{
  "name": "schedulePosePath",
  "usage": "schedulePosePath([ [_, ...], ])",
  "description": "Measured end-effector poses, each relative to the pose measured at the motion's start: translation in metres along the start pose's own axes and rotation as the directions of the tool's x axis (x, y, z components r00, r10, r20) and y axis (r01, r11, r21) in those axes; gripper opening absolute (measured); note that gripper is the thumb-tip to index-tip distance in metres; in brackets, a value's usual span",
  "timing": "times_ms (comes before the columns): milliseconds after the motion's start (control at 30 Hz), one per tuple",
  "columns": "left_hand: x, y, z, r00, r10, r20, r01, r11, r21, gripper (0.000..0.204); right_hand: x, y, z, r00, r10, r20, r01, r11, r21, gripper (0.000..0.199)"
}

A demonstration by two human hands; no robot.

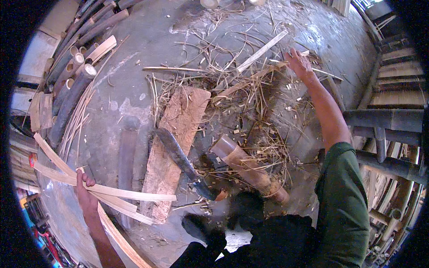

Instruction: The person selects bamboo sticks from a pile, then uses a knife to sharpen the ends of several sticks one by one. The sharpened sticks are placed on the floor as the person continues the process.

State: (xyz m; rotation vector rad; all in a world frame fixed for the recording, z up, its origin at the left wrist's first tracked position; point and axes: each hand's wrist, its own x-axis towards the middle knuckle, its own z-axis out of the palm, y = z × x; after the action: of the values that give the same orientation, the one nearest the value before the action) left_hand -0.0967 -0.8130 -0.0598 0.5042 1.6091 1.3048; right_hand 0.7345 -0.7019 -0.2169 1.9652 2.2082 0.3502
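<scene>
Hands: left [86,196] gripping bamboo strips [129,196]

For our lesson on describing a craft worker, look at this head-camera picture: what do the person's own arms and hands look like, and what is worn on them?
Both hands are bare, with no gloves, rings or watch visible. The right hand leads to a bare forearm, and a dark green short sleeve covers the upper arm from about the elbow. The left hand also leads to a bare forearm; no sleeve shows on it before the picture's lower edge.
</scene>
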Motion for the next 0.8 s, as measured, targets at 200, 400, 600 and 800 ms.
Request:
schedulePosePath([
  [200, -0.005, 0.001, 0.001, 1.0, 0.019, 0.017, -0.019, 1.0, 0.01, 0.018, 0.013, 0.0, -0.069, 0.98, -0.151, -0.132, 0.105, 0.947, -0.302, 0.037],
  [400, -0.007, 0.003, 0.046, 0.993, 0.054, 0.105, -0.046, 0.996, -0.079, 0.019, 0.031, -0.004, -0.242, 0.992, -0.012, -0.129, -0.062, 0.828, -0.557, 0.042],
  [600, -0.03, 0.007, 0.107, 0.969, 0.106, 0.225, -0.076, 0.987, -0.138, 0.022, 0.002, 0.033, -0.384, 0.965, 0.251, -0.074, -0.228, 0.67, -0.706, 0.041],
  [800, -0.065, 0.038, 0.18, 0.885, 0.253, 0.39, -0.18, 0.96, -0.213, 0.023, -0.03, 0.036, -0.427, 0.801, 0.065, -0.594, -0.204, 0.964, -0.17, 0.039],
])
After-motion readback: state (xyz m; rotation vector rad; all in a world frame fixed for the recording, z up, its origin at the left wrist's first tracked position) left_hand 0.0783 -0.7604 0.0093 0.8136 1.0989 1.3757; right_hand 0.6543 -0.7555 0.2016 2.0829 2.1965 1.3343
